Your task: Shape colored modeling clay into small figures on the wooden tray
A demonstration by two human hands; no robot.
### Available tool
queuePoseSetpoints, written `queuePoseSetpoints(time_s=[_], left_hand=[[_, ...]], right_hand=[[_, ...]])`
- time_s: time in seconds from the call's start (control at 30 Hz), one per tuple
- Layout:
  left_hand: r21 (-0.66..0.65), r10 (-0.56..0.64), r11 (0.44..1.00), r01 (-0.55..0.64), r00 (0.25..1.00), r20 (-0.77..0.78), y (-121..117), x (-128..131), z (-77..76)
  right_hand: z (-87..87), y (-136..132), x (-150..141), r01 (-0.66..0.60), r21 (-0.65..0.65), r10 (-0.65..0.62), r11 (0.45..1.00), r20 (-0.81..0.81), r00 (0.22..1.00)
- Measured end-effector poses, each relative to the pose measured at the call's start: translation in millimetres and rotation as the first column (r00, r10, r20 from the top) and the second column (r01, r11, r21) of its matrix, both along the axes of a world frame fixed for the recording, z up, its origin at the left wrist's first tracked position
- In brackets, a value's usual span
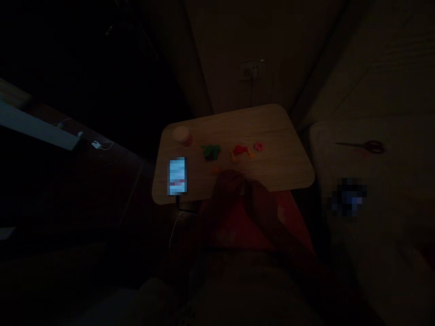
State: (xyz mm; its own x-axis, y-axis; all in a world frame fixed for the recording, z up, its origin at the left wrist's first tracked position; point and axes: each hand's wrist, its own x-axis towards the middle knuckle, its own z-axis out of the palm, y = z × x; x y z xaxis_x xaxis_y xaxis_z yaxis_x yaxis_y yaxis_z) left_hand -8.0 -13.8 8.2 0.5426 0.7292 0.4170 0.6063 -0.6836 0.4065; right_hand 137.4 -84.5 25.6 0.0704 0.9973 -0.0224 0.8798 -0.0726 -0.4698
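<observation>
In dim light, my left hand (230, 182) and my right hand (256, 194) meet close together at the near edge of a small wooden table (272, 122). The fingers of both are curled inward. Something small and pale seems to show between them, but darkness hides what it is. An orange piece (215, 170) lies just beside my left hand. Farther back are a clump of green pieces (212, 151), a red piece (240, 149) with orange pieces (234, 156) around it, and a pink ring-shaped piece (259, 146).
A lit phone (177, 175), its screen blurred out, is at the table's left. Behind it stands a pale cup or tub (182, 135). Scissors (372, 146) and a blurred dark object (348, 197) rest on the light surface at right. A wall socket (251, 70) is beyond the table.
</observation>
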Motion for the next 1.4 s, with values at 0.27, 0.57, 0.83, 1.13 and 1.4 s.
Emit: queuePoseSetpoints(time_s=[0.27, 0.57, 0.83, 1.13, 1.4], left_hand=[[-0.133, 0.121, 0.985, -0.107, 0.988, 0.097, 6, 5, 0.9], [-0.205, 0.08, 0.977, -0.052, 0.988, 0.13, 14, 9, 2.2], [-0.257, 0.045, 0.966, -0.012, 0.991, 0.124, 22, 9, 3.8], [-0.283, 0.041, 0.959, -0.005, 0.992, 0.123, 27, 9, -0.1], [-0.229, 0.068, 0.973, -0.029, 0.984, 0.162, 18, 9, 2.9]], right_hand=[[13.5, 4, 24, 0.168, 0.042, -0.157, 0.985, -0.184, 0.97], [13.6, 25, 67, 0.173, 0.086, -0.139, 0.981, -0.31, 0.941], [12.8, 37, 50, 0.051, 0.12, -0.052, 0.991, 0.006, 0.999], [7.8, 49, 53, 0.003, 0.116, -0.017, 0.993, 0.119, 0.993], [11.5, 34, 61, 0.051, 0.225, -0.051, 0.973, -0.008, 0.999]])
